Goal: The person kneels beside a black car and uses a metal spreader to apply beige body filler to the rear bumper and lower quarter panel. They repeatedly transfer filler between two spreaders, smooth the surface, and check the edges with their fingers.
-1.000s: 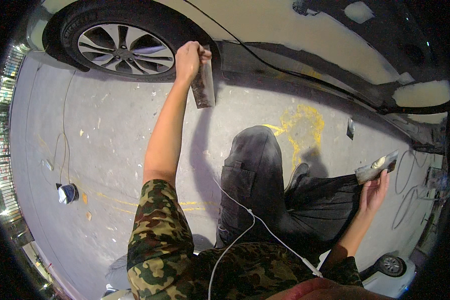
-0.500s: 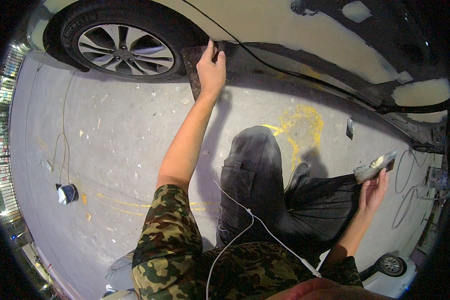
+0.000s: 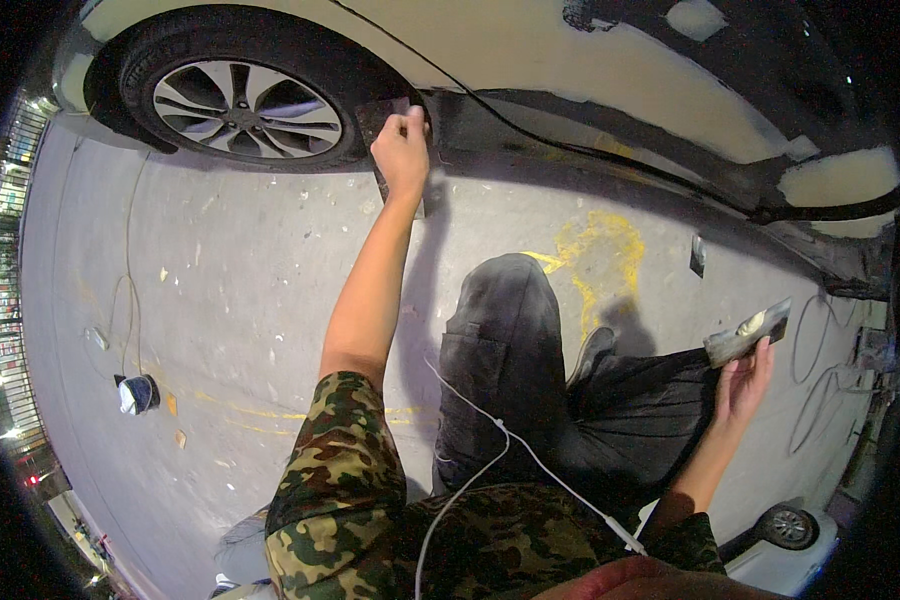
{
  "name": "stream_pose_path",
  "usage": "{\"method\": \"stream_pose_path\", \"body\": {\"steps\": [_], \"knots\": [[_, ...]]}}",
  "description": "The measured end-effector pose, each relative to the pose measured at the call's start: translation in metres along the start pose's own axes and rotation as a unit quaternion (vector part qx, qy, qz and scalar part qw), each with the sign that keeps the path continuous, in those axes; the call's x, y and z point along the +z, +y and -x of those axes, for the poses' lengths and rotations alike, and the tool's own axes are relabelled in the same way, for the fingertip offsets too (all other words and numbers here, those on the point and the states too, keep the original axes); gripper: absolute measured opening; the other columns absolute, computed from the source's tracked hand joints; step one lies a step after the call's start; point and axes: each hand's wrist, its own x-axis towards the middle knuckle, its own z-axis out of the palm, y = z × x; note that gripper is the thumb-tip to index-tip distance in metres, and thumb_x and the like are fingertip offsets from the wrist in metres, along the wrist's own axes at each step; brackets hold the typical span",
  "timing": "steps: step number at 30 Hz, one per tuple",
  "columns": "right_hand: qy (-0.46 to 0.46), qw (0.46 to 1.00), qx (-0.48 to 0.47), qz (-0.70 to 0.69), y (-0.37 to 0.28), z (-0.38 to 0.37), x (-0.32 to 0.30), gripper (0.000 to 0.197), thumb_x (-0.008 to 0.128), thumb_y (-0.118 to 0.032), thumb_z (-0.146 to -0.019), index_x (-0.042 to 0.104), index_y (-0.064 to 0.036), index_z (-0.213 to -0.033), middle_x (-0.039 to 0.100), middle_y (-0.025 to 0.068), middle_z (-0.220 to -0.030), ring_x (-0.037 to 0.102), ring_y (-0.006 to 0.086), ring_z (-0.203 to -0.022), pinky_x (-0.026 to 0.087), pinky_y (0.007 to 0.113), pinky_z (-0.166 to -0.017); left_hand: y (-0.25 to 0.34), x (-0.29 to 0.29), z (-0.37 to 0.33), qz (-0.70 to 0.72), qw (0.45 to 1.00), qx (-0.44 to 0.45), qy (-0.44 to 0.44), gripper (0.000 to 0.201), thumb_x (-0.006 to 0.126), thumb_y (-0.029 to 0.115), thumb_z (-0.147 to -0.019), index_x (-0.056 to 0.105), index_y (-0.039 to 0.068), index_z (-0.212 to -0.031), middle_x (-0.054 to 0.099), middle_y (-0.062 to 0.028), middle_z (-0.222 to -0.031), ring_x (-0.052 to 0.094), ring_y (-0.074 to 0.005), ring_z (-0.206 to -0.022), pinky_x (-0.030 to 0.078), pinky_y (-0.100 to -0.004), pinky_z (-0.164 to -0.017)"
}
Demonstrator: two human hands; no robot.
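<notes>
Dark plate (image 3: 371, 118) is clamped in the left hand (image 3: 400, 155), its upper part in front of the tyre (image 3: 138, 80); whether it touches the car (image 3: 610, 80) I cannot tell. The right hand (image 3: 745, 390) has thumb and fingers closed on a grey plate (image 3: 727, 350) bearing a cream smear (image 3: 754, 325). Yellow marks (image 3: 631, 245) show on the pale floor (image 3: 260, 250) between the tyre and the grey plate.

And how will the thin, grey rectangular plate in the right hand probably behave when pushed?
The thin, grey rectangular plate seems fairly stiff: it looks flat beyond the gripping right hand. Being thin, it is probably light. The cream-coloured, paste-like lump on it might smear.
</notes>
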Motion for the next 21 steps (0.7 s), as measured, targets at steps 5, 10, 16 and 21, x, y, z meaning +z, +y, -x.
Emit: {"method": "stream_pose_path", "body": {"steps": [5,10,16,21], "knots": [[0.046,0.999,-0.013,0.009,0.006,-0.001,-0.001,0.030,0.062,-0.022,-0.104,0.059,-0.0046,-0.127,0.068,0.0060,-0.118,0.066,0.0161,-0.101,0.055,0.034,-0.086,0.010,0.003,0.008,0.052,0.995,0.082,0.029,0.033,0.057,0.022,-0.104,0.065,-0.005,-0.121,0.068,-0.0253,-0.117,0.069,-0.0299,-0.103,0.054,-0.0378,-0.087],[0.061,0.998,-0.004,0.035,0.003,0.000,0.005,0.029,0.061,-0.023,-0.104,0.059,-0.0055,-0.127,0.068,0.0039,-0.115,0.066,0.0149,-0.096,0.055,0.031,-0.081,0.026,0.033,0.024,0.054,0.996,0.071,-0.019,0.071,0.057,0.019,-0.099,0.025,-0.008,-0.157,0.042,-0.0299,-0.155,0.040,-0.0389,-0.146,0.030,-0.0407,-0.120],[0.099,0.994,-0.001,0.037,0.004,0.002,0.015,0.024,0.062,-0.024,-0.104,0.060,-0.0091,-0.123,0.067,-0.0004,-0.106,0.061,0.0038,-0.084,0.047,0.015,-0.052,0.024,0.037,0.007,0.053,0.998,0.035,-0.028,0.073,0.052,0.006,-0.089,0.025,-0.008,-0.155,0.045,-0.0325,-0.150,0.046,-0.0432,-0.138,0.035,-0.0414,-0.115],[0.088,0.995,0.009,0.051,0.005,0.000,0.014,0.026,0.064,-0.027,-0.102,0.061,-0.0102,-0.121,0.065,-0.0030,-0.104,0.058,0.0004,-0.076,0.043,0.013,-0.048,0.031,0.002,-0.020,0.040,0.983,-0.045,-0.175,0.077,0.049,-0.002,-0.087,0.023,0.000,-0.159,0.038,-0.0330,-0.156,0.041,-0.0436,-0.144,0.037,-0.0425,-0.116]]}}
